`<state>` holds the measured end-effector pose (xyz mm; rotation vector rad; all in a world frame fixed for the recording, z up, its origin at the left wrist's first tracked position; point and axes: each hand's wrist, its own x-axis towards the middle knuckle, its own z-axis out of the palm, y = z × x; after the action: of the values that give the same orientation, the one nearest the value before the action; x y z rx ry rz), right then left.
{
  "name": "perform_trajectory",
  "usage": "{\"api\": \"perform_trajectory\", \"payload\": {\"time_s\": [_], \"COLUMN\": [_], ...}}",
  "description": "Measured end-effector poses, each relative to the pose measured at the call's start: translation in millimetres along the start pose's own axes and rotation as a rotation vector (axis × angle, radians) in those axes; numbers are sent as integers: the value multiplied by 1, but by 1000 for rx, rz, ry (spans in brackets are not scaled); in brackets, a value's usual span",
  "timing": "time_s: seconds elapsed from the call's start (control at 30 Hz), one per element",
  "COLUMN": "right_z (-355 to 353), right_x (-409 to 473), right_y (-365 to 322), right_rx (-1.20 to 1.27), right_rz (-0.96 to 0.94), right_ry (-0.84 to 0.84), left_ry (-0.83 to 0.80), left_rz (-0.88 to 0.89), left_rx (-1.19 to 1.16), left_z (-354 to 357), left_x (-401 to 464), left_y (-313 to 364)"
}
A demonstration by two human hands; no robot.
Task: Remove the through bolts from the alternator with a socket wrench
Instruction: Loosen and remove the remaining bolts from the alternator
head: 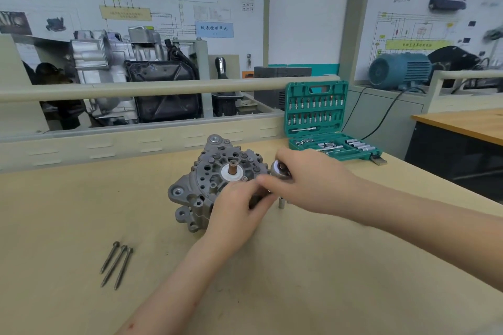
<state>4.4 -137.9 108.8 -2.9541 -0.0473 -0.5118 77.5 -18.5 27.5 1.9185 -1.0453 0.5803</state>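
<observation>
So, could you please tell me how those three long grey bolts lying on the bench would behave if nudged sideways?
The three long grey steel bolts look round-shanked, so they would probably roll on the flat tan bench. Their wider heads would likely make them curve. They look stiff and light.

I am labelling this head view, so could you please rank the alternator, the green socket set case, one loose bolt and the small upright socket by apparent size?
1. Green socket set case
2. Alternator, though nearer the camera
3. Loose bolt
4. Upright socket
</observation>
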Motion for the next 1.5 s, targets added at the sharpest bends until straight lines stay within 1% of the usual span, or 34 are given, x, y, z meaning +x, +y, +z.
{"api": "perform_trajectory", "payload": {"time_s": [0.07, 0.1, 0.17, 0.27, 0.33, 0.57, 0.63, 0.7, 0.77, 0.8, 0.87, 0.93, 0.97, 1.0, 1.07, 1.1, 1.17, 1.2, 1.27, 1.33, 1.37, 1.4, 1.43, 1.5], "right_z": [2, 2, 1, 2, 2, 3, 0, -4, -8, -10, -13, -11, -9, -5, -1, 0, -5, -7, -7, -4, -1, 2, 2, -1], "right_x": [-1, 0, 4, 9, 12, 15, 15, 15, 23, 27, 34, 35, 33, 32, 32, 32, 32, 31, 28, 21, 18, 16, 16, 19], "right_y": [-1, -1, 2, 8, 10, 19, 19, 16, 15, 14, 10, 8, 6, 2, -4, -5, -3, -2, 2, -1, -2, -3, -1, 7], "right_rx": [-108, -115, -92, -119, -131, -152, -171, -205, -251, -248, -235, -240, -253, -286, -335, -279, -88, -3, 92, 97, 47, -35, -123, -211], "right_rz": [-35, -44, -55, -107, -156, -273, -399, -590, -741, -791, -821, -794, -750, -682, -482, -353, -143, -92, -56, -62, -115, -211, -348, -662], "right_ry": [83, 117, 170, 215, 224, 218, 241, 216, 191, 194, 201, 214, 220, 224, 209, 155, -13, -78, -140, -110, -33, 77, 179, 286], "left_ry": [-71, -63, -3, -30, -35, 52, 58, 71, 78, 80, 75, 70, 73, 79, 90, 91, 87, 85, 78, 83, 90, 91, 86, 79], "left_rz": [-11, 14, 78, 81, 100, 253, 284, 304, 304, 298, 285, 290, 295, 300, 306, 304, 294, 292, 299, 303, 298, 287, 274, 258], "left_rx": [-15, 19, 215, 420, 459, 448, 450, 443, 434, 428, 416, 417, 424, 432, 441, 441, 447, 450, 446, 436, 433, 430, 423, 404], "left_z": [1, 3, 9, 10, 5, 2, 1, 1, 0, -1, -2, -3, -3, -2, -1, 0, 0, 0, 1, 2, 2, 2, 2, 1], "left_x": [-2, -3, -7, -7, -4, -3, -3, -3, -3, -3, -3, -4, -4, -4, -3, -3, -4, -4, -5, -5, -5, -5, -5, -6], "left_y": [-2, -5, -12, -19, -20, -24, -25, -25, -25, -24, -24, -23, -24, -24, -24, -25, -25, -26, -26, -27, -26, -26, -26, -26]}}
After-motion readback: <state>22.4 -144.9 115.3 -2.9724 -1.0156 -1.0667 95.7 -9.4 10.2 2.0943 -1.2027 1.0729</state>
